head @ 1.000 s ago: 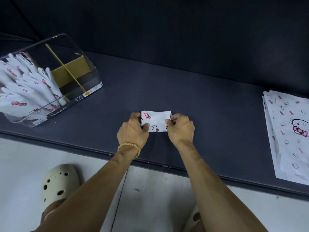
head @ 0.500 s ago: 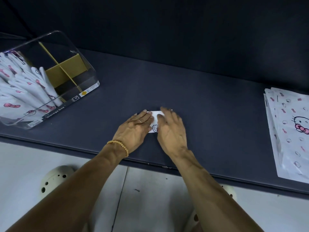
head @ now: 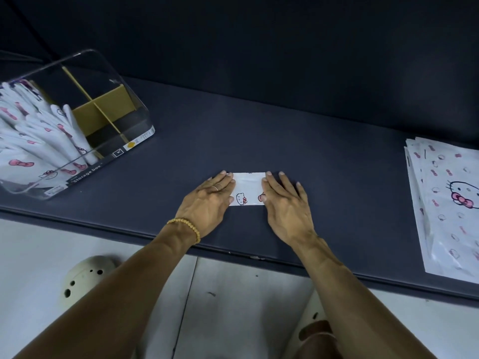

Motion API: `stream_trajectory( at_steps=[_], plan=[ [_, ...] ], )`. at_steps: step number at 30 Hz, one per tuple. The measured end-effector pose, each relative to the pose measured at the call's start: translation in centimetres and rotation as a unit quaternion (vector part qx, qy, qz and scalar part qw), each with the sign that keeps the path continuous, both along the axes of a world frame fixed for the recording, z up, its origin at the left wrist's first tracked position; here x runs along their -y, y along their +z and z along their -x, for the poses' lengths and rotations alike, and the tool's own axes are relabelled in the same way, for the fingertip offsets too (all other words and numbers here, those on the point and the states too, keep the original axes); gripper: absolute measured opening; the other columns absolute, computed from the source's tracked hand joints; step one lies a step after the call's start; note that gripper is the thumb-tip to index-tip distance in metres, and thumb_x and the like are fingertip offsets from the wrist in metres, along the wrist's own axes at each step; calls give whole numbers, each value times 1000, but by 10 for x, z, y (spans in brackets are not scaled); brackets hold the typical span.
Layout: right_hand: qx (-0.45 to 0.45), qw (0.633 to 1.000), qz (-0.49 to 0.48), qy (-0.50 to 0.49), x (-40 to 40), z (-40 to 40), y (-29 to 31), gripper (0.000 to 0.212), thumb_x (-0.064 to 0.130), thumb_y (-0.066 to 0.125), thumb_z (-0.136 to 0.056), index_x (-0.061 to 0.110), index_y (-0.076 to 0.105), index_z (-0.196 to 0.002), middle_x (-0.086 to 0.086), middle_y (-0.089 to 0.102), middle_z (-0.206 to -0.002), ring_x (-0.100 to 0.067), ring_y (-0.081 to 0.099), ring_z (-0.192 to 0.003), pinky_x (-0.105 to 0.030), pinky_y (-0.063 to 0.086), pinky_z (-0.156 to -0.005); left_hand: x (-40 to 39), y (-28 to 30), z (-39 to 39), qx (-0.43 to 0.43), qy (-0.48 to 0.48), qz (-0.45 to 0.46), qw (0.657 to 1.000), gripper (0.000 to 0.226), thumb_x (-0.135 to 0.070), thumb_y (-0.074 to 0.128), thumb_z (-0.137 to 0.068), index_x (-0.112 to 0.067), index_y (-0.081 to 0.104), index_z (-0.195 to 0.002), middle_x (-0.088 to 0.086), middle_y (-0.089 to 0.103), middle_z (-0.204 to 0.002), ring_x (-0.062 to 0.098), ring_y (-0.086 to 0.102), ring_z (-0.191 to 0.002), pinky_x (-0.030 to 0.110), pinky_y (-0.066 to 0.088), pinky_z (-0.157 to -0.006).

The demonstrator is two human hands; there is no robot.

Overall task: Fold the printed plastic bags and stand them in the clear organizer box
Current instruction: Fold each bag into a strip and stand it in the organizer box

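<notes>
One dark table (head: 324, 161) spans the view, its front edge above a pale floor (head: 233, 307). Clear organizer box (head: 124, 94) sits tilted at the table's far left; brown cardboard dividers (head: 103, 112) split it into compartments. Folded printed bags (head: 39, 136) stand packed in its left part; the right compartments hold none that show. Stack of flat printed bags (head: 445, 203) lies at the right edge, well apart from the box. Between them, near the front edge, one folded bag (head: 247, 187) lies flat on the table. Left hand (head: 207, 203) presses on its left end, fingers straight and close together. Right hand (head: 286, 203) presses on its right end, fingers straight, slightly spread. Bead bracelet (head: 189, 226) circles the left wrist; a ring (head: 215, 188) shows on a left finger.
</notes>
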State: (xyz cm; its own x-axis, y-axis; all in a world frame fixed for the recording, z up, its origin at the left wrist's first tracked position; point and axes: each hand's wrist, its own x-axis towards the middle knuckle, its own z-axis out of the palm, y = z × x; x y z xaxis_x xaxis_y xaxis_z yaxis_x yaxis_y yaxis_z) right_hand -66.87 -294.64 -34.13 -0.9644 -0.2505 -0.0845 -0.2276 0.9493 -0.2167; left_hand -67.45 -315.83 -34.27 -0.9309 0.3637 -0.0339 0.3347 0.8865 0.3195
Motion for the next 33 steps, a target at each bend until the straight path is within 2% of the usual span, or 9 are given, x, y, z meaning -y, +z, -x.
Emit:
stream_trajectory(
  at_steps=[4,7,11,14,16,20,25,29,33],
  plan=[
    [42,997,-2,-69,-15,-5,10,42,31,40,-105,26,45,-146,6,26,-161,-21,11,-151,-46,13,-119,0,-2,-3,-1,13,-6,1000,50,-29,30,-105,-16,21,-152,-7,13,-160,6,4,-148,16,-6,-116],
    [10,981,106,-164,-8,-7,24,33,20,49,-101,15,61,-131,-3,55,-140,-28,40,-134,-41,35,-105,-2,-5,-3,-9,21,-13,1000,49,-29,32,-105,-15,24,-152,-6,16,-160,7,7,-148,19,-2,-119],
    [121,879,322,-331,23,-1,39,31,31,59,-94,7,67,-112,-2,73,-98,-25,65,-97,-37,54,-87,-5,-6,-3,-26,30,-47,998,46,-23,42,-103,-9,37,-146,1,29,-156,14,18,-147,24,7,-120],
    [197,804,399,-395,37,11,40,33,25,65,-87,-7,65,-94,-10,69,-78,-20,64,-64,-35,61,-62,-5,-6,-4,-35,25,-53,998,45,-21,44,-102,-7,40,-145,3,32,-155,17,22,-147,25,9,-119],
    [211,801,396,-397,39,14,40,30,20,66,-85,-9,65,-91,-7,60,-68,-15,55,-55,-24,54,-51,-4,-6,-5,-39,20,-58,997,45,-22,46,-102,-9,41,-145,2,33,-155,16,22,-146,24,9,-119],
    [216,836,380,-333,34,11,38,15,19,59,-93,6,63,-87,-4,72,-86,-9,64,-52,-30,51,-59,-2,0,-2,8,69,-140,988,38,-22,58,-95,-16,55,-133,-1,49,-142,17,41,-135,27,28,-112],
    [224,815,487,-222,19,-3,51,10,13,64,-93,8,68,-85,-9,70,-80,-8,59,-60,-20,48,-54,7,30,3,135,229,-409,873,33,-21,70,-87,-17,58,-117,-9,61,-108,-1,61,-97,15,47,-84],
    [263,710,627,-182,23,-9,73,16,12,66,-92,15,70,-77,-5,68,-77,-11,58,-60,-21,49,-58,19,53,-16,255,230,-571,746,19,-18,69,-85,-2,69,-96,5,74,-89,16,70,-83,32,58,-74],
    [309,576,722,-226,54,-13,88,23,19,67,-90,16,67,-67,-5,63,-75,-10,50,-51,-20,45,-49,34,77,-36,249,229,-651,680,28,-22,69,-74,-2,67,-95,7,73,-90,18,70,-81,30,58,-69]
  ],
)
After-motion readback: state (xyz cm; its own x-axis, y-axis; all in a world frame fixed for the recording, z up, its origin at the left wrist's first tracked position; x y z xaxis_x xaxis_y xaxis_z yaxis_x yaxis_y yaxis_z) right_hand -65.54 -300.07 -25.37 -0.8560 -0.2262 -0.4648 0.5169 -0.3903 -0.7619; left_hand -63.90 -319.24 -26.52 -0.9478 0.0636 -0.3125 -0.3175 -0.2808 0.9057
